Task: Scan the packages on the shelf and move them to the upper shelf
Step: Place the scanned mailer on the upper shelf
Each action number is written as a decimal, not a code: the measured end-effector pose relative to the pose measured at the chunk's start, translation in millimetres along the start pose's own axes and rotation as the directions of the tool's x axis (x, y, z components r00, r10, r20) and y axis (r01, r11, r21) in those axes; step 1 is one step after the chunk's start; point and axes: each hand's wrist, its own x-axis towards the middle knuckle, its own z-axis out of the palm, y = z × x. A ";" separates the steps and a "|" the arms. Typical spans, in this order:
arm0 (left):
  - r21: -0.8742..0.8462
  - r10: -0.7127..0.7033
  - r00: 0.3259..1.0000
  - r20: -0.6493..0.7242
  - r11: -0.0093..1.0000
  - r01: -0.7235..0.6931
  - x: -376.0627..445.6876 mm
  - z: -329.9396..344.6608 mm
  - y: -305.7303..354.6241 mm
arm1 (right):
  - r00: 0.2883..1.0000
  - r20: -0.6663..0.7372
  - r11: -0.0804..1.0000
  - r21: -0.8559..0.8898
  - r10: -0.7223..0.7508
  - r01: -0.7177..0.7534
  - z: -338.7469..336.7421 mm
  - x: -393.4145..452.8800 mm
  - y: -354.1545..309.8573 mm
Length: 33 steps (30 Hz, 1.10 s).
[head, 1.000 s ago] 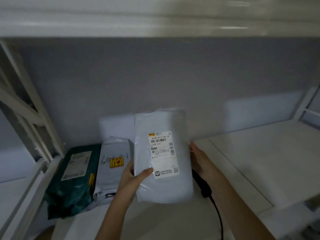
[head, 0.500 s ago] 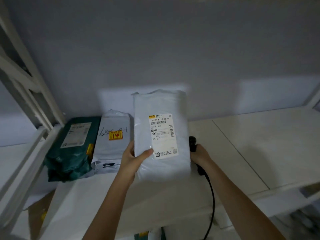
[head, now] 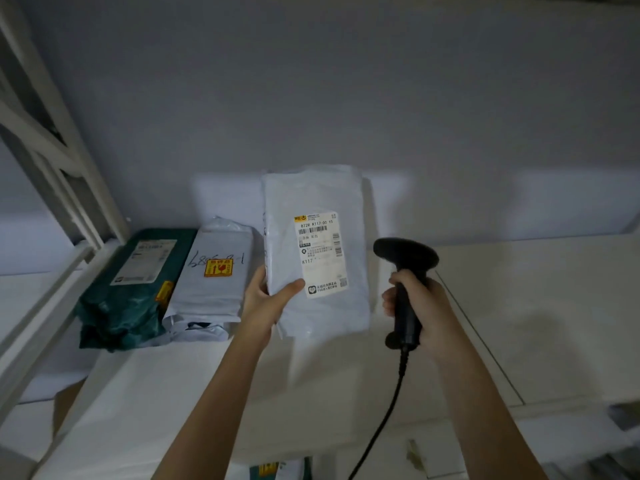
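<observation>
My left hand (head: 268, 299) grips the lower left edge of a white plastic mailer (head: 313, 202), holding it upright above the shelf with its white shipping label (head: 320, 252) facing me. My right hand (head: 420, 306) is closed around the handle of a black corded barcode scanner (head: 405, 258), just right of the mailer, its head level with the label. On the shelf to the left lie a second white mailer (head: 211, 282) with a yellow-red sticker and a dark green mailer (head: 128, 289).
The white shelf board (head: 540, 306) stretches to the right, with a seam line in it. A white metal frame upright (head: 59, 168) stands at the left. The scanner cable (head: 384, 417) hangs down past the shelf's front edge. Another package (head: 277, 471) peeks out below.
The view has tilted down, so the upper shelf left the frame. My right hand with the scanner came out from behind the mailer and rose to its right side. The mailer stays in my left hand.
</observation>
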 end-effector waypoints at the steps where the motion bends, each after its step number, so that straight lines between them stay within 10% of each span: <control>1: 0.002 0.004 1.000 -0.009 1.000 -0.004 1.9 4.6 0.2 | 0.998 -0.003 0.997 -0.027 -0.068 0.068 5.8 -7.2 -6.2; 9: 0.019 0.039 0.999 0.010 0.999 -0.039 2.3 25.6 -0.8 | 0.945 0.078 0.920 -0.216 -0.318 0.327 44.7 -42.5 -14.4; 33: 0.073 0.015 0.993 -0.121 0.997 -0.006 -13.9 20.2 -1.1 | 0.982 0.012 0.941 -0.282 -0.189 0.185 7.0 26.5 13.1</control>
